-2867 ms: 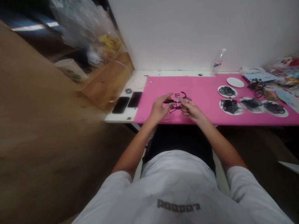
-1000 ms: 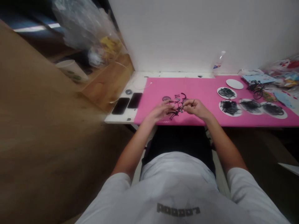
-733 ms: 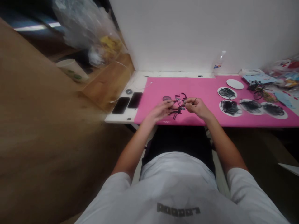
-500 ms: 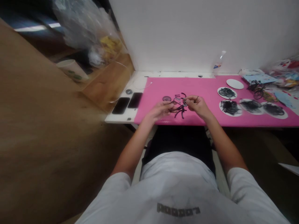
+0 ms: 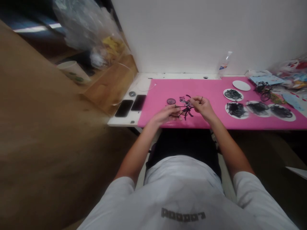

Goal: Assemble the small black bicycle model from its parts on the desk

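My left hand [image 5: 165,115] is closed on the left part of a black model bicycle frame [image 5: 188,111], with thumb and fingers pinching its thin bars. At the frame's right side, my right hand [image 5: 202,106] has its fingertips pressed together. Whatever they grip there is too small and partly hidden to name. Just beyond the left hand lies a small dark spoked wheel [image 5: 171,101] on the pink mat [image 5: 199,88]. Some small loose black parts [image 5: 181,98] rest behind the frame, and one curved piece lies near the right fingertips.
White plates with black model parts, among them one plate [image 5: 236,110], stand on the right, near an assembled model bicycle [image 5: 265,92]. Two phones, one of them a black phone [image 5: 124,108], lie on the left. A clear bottle [image 5: 224,65] stands by the wall.
The bicycle frame has turned a little between my hands, its forked lower end swinging slightly right and up. Both hands stay in nearly the same place.
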`<state>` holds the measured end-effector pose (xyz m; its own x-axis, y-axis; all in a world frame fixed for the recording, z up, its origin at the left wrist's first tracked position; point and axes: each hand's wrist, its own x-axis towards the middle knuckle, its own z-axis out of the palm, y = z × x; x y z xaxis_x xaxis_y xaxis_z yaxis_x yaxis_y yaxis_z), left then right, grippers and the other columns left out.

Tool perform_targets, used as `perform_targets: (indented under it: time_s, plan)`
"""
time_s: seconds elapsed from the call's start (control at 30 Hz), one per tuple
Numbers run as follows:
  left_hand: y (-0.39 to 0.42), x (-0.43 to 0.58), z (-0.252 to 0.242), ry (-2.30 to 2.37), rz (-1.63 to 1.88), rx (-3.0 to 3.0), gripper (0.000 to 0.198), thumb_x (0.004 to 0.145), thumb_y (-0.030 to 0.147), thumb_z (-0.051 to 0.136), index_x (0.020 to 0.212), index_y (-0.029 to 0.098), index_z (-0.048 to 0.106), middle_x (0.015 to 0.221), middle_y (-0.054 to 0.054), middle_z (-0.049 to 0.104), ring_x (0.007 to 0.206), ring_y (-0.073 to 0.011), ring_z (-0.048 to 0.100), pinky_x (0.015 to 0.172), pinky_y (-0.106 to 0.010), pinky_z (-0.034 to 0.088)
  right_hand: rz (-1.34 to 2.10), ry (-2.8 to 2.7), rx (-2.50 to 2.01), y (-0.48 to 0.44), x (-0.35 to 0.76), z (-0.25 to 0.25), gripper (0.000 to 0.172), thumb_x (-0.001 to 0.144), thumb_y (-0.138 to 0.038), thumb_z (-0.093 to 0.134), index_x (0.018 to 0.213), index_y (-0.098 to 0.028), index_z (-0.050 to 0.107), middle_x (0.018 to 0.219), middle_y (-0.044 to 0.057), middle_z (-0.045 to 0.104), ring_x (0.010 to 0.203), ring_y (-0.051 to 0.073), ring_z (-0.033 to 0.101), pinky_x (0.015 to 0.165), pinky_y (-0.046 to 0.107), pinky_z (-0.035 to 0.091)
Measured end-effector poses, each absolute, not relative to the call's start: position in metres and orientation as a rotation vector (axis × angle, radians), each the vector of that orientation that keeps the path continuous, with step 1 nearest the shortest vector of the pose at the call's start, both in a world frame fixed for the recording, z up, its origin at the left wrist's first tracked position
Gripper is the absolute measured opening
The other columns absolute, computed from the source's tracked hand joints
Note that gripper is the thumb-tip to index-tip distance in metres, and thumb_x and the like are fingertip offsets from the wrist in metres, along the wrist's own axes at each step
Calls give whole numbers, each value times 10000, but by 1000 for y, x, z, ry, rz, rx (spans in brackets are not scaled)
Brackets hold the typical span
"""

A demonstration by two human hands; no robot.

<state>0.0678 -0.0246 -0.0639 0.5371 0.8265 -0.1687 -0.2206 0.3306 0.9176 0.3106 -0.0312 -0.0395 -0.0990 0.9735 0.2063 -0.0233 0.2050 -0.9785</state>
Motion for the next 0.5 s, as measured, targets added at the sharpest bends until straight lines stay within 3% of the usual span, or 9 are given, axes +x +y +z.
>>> perform_targets:
  time_s: [0.13, 0.23, 0.3, 0.4, 0.43, 0.5]
  plan:
    - [-15, 63, -70, 759, 871, 958, 248, 906, 287, 870, 990, 183, 662, 944, -78, 815, 823, -180, 782, 795, -320, 620, 1060, -1312, -1042, -14, 323, -51, 573, 812, -671, 917, 1098, -197, 767, 616, -90, 420, 525, 76, 290, 474, 235, 204]
    - [-8, 59, -75, 757, 948, 960, 258, 938, 325, 875, 1042, 182, 689, 1018, -90, 822, 843, -166, 773, 840, -326, 604, 1149, -1225, -1086, 5, 341, -66, 540, 890, -656, 828, 1153, -189, 758, 654, -97, 375, 506, 72, 246, 462, 232, 174]
    - [-4, 57, -77, 733, 988, 952, 242, 968, 337, 861, 1065, 180, 705, 1099, -117, 827, 855, -165, 765, 851, -332, 596, 1168, -1197, -1125, 20, 354, -80, 492, 942, -588, 756, 1224, -185, 756, 740, -72, 444, 500, 64, 268, 462, 227, 197]
    - [-2, 56, -80, 702, 1001, 957, 231, 980, 335, 854, 1077, 167, 728, 1197, -155, 826, 825, -157, 744, 833, -326, 592, 983, -1212, -1340, 41, 372, -104, 481, 949, -470, 717, 1335, -184, 730, 845, -14, 577, 568, 105, 455, 515, 242, 371]
    - [-2, 55, -81, 695, 1001, 963, 250, 967, 335, 869, 1088, 162, 735, 1213, -160, 826, 817, -154, 739, 827, -319, 591, 898, -1219, -1412, 46, 377, -113, 517, 941, -445, 716, 1390, -189, 708, 897, 17, 629, 645, 139, 544, 589, 268, 465]
    - [1, 55, -86, 689, 1005, 969, 319, 915, 338, 923, 1102, 153, 744, 1207, -158, 830, 806, -152, 733, 820, -308, 591, 707, -1281, -1484, 56, 386, -129, 578, 932, -409, 719, 1466, -189, 680, 1107, 109, 718, 963, 235, 695, 872, 367, 596]
